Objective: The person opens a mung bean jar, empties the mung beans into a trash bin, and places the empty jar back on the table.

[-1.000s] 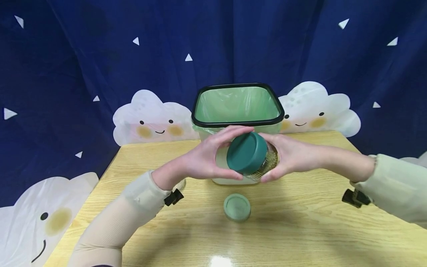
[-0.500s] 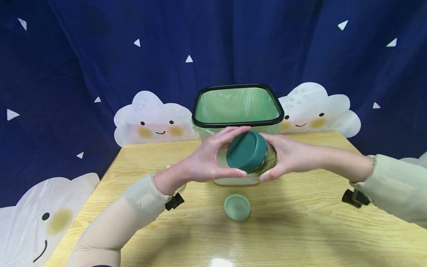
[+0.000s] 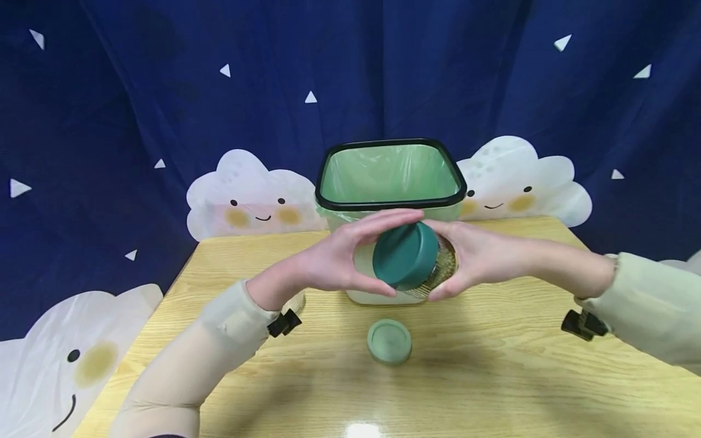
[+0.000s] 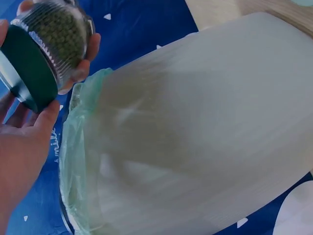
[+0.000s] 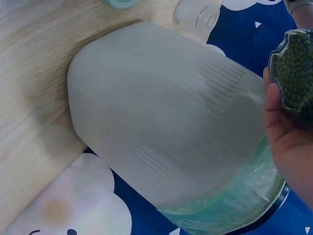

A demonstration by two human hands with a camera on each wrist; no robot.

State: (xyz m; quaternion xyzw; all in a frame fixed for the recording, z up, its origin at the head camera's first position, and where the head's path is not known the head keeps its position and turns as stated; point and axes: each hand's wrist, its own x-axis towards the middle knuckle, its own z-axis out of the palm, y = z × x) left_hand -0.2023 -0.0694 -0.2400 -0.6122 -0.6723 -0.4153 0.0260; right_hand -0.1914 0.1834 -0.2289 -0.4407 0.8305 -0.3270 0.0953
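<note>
Head view: a ribbed clear jar (image 3: 446, 258) is held in mid-air, tilted, w/ its dark green lid (image 3: 404, 255) turned twd the camera and slightly L. Whether the lid is tight or loose can't be told. Small green beans (image 5: 296, 73) are seen thru the jar wall in both wrist views. The lid is gripped by the L hand (image 3: 339, 255), fingers over the top edge, thumb below, spread about as wide as the lid. The jar body is gripped by the R hand (image 3: 482, 252), fingers & thumb likewise curved round it. Both hands are held in front of a pale bin, its black rim (image 3: 391, 205) just above them in the head view; a thin green liner (image 3: 394, 173) is folded over that rim. Nearer, a light green lid (image 3: 389, 342) is laid flat on the wooden table (image 3: 493, 359). Another clear jar (image 5: 198, 17) is also set there, mostly hidden by the L wrist in the head view. Behind, a dk blue curtain (image 3: 350, 55) is hung, w/ smiling clouds (image 3: 252, 194) & white triangles.
</note>
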